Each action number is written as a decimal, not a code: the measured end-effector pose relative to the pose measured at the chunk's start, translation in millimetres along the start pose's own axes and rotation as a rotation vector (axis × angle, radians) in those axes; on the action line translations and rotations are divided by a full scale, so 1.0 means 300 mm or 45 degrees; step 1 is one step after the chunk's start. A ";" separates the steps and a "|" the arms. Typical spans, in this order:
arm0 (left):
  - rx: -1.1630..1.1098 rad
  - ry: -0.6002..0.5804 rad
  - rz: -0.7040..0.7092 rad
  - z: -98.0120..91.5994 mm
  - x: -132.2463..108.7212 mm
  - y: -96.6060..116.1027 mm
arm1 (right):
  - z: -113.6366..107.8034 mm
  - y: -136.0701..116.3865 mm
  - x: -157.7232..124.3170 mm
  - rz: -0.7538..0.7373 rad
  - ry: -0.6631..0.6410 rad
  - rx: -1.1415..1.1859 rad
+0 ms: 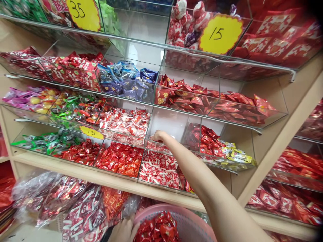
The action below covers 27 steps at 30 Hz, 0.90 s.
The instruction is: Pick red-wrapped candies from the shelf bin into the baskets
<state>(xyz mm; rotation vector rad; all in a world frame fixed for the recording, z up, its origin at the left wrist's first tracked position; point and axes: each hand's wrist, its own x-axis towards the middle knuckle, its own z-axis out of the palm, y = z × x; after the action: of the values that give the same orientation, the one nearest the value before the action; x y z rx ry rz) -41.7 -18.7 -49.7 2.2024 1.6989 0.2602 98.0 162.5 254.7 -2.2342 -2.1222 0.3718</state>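
Observation:
My right hand (pixel 158 135) reaches forward over the front edge of a clear acrylic bin (pixel 174 126) on the third shelf tier; its fingers curl down into the bin and are hidden behind the wall. That bin holds a thin layer of red and white wrapped candies (pixel 157 146). My left hand (pixel 123 230) sits at the bottom of the view, gripping the rim of a pink plastic basket (pixel 191 220). The basket holds red wrapped candies (pixel 157 230).
Tiered clear bins hold wrapped sweets: red packets (pixel 118 159), blue packets (pixel 128 80), green ones (pixel 45 141). Yellow price tags read 35 (pixel 83 13) and 15 (pixel 219 33). Large plastic bags of candy (pixel 63 201) lie below the wooden shelf edge (pixel 101 179).

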 end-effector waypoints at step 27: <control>-0.038 0.001 0.003 0.007 -0.004 -0.005 | -0.007 0.060 0.034 0.049 0.143 -0.130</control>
<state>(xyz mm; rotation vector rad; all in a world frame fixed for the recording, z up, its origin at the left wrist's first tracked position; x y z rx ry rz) -42.5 -19.9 -52.0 2.1833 1.6825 0.2846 116.4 171.9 251.8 -2.2930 -2.0890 0.1388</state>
